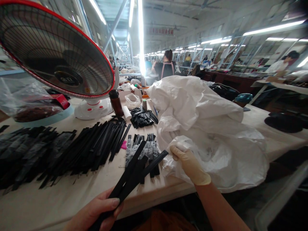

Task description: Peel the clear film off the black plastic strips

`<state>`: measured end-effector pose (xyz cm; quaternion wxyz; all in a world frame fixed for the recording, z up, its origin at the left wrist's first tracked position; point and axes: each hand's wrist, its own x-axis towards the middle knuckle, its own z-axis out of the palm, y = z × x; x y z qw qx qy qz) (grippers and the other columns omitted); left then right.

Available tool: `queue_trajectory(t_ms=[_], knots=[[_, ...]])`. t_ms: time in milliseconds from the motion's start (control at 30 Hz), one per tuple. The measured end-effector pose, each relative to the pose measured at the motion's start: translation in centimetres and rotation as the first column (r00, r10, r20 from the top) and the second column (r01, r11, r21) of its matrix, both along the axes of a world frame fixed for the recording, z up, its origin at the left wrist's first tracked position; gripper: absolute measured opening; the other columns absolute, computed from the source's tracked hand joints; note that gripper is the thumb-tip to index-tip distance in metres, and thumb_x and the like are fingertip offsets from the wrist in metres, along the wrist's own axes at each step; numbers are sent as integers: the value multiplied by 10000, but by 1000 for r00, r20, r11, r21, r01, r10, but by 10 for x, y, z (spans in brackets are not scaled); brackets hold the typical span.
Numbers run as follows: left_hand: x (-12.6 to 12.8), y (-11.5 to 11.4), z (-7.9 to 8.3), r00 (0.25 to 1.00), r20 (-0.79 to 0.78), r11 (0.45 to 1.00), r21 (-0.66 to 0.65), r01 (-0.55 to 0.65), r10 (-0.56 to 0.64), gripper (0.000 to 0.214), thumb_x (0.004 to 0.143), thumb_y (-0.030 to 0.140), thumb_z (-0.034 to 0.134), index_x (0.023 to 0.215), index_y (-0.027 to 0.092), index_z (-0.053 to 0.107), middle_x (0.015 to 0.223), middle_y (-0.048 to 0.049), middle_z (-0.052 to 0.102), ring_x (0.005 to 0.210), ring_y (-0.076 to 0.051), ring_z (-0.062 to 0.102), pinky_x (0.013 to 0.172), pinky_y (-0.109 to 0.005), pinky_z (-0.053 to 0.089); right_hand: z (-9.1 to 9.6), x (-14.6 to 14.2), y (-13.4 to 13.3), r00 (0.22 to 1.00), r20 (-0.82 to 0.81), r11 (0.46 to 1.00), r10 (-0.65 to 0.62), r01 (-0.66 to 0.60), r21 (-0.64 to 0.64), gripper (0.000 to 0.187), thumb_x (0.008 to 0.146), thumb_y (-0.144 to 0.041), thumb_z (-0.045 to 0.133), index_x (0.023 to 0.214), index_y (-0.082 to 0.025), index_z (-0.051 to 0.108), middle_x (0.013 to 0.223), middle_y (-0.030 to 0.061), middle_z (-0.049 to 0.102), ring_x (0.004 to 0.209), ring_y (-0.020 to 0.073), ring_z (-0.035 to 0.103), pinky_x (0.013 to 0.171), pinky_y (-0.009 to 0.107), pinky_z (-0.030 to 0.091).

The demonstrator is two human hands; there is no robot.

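My bare left hand is closed around several flat black strips, fanned out toward the upper right. My right hand, in a pale rubber glove, has its fingers pinched at the edge of a large crumpled white plastic bag. The tip of one held strip comes close to the gloved fingers; whether they touch is unclear. Behind the held strips lie bundles of black strips wrapped in clear film. A wide pile of loose black strips covers the table on the left.
A red-rimmed fan stands at the back left. Near it are a brown bottle, a white roll, a thread spool and a heap of short black pieces. The table's front edge runs below my hands. Farther off sits a person.
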<state>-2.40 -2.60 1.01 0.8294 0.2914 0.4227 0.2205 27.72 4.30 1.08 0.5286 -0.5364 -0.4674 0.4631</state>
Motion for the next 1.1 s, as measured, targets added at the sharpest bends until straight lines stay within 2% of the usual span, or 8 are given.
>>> queue_trajectory(t_ms=[267, 400, 533, 667, 800, 933, 1000, 1100], knots=[[1, -4, -4, 999, 25, 994, 102, 41, -44, 231, 742, 353, 674, 818, 146, 607, 562, 46, 497, 330, 4, 335, 337, -144, 184, -11, -4, 6, 976, -212, 999, -46, 41, -27, 377, 703, -508, 665, 535, -194, 542, 473, -35, 441, 469, 104, 371, 469, 261, 280], [3, -4, -2, 998, 15, 993, 95, 63, -65, 270, 719, 365, 692, 867, 163, 592, 602, 36, 542, 320, 3, 346, 321, -147, 166, -9, -6, 5, 932, -363, 994, 27, -62, -84, 388, 690, -482, 695, 534, -188, 497, 479, -51, 408, 454, 83, 343, 441, 240, 254], [6, -4, 2, 997, -33, 992, 101, 70, -67, 291, 693, 392, 708, 797, 153, 578, 527, 52, 505, 321, 7, 319, 325, -140, 153, -8, -5, 6, 896, -437, 988, 72, -126, -94, 366, 689, -454, 713, 567, -174, 511, 511, -56, 428, 455, 64, 337, 438, 221, 236], [3, -2, -3, 996, -33, 992, 102, 80, -77, 287, 717, 384, 687, 856, 159, 576, 550, 48, 525, 314, 5, 328, 327, -144, 154, -15, -2, 9, 902, -423, 986, 82, -136, -99, 370, 694, -452, 715, 570, -172, 507, 507, -56, 432, 450, 61, 342, 437, 224, 227], [-1, -1, -7, 998, -38, 994, 93, 60, -57, 300, 706, 394, 697, 855, 165, 572, 610, 38, 544, 319, 6, 351, 325, -152, 159, -17, 3, 8, 940, -306, 986, 154, -168, -19, 359, 767, -439, 653, 570, -167, 529, 516, -51, 423, 469, 64, 339, 462, 232, 234], [8, 1, -2, 981, -195, 982, 179, 62, -26, 418, 710, 426, 686, 1007, 173, 535, 590, 50, 541, 338, -7, 357, 351, -156, 157, -9, 1, 3, 974, -123, 982, 191, -190, 15, 327, 773, -433, 643, 596, -163, 591, 520, -42, 446, 498, 77, 346, 493, 243, 261], [20, 4, -1, 949, -312, 961, 273, 51, 38, 485, 704, 427, 688, 1068, 168, 498, 551, 70, 524, 359, -21, 369, 371, -153, 189, -7, -10, -2, 973, -107, 977, 204, -210, -43, 312, 739, -428, 671, 587, -164, 603, 527, -32, 489, 506, 84, 379, 509, 248, 291], [41, 13, -3, 916, -380, 922, 387, 32, 128, 452, 690, 436, 690, 990, 157, 498, 519, 88, 503, 388, -37, 389, 395, -156, 262, -12, -34, -10, 956, -141, 943, 256, -279, -181, 299, 695, -417, 697, 563, -161, 618, 540, -14, 551, 522, 101, 445, 532, 259, 336]])
